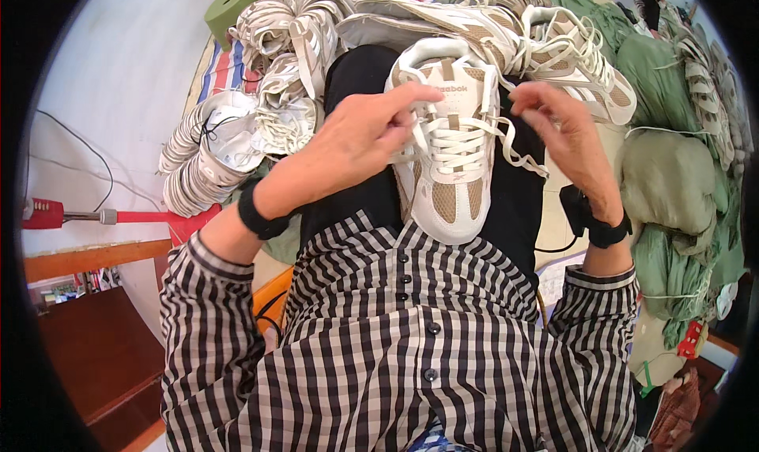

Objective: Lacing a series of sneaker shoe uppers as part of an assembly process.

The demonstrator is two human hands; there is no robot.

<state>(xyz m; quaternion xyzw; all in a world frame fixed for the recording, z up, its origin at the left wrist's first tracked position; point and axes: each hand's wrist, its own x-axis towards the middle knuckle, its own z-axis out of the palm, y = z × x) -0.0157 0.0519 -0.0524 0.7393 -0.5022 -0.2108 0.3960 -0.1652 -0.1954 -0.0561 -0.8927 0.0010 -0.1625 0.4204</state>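
A white and tan sneaker [457,197] rests on my lap, toe toward me, with cream laces [461,151] crossed over its front. My left hand [360,139] is at the sneaker's left side. Its index finger reaches across the tongue [455,92], while the other fingers curl at the eyelets. Beside the right eyelets, a loose lace end [522,158] hangs down. My right hand [560,124] is just off that side, raised, with fingers bent toward the thumb. What sits between those fingertips is too small to make out.
Behind the lap lie more sneakers [581,60]. Stacked shoe uppers [213,151] are heaped at the left on a striped sheet [225,72], near a green stool [229,13]. Green bundles [668,175] line the right side. A red-handled bar [75,215] juts in from the left.
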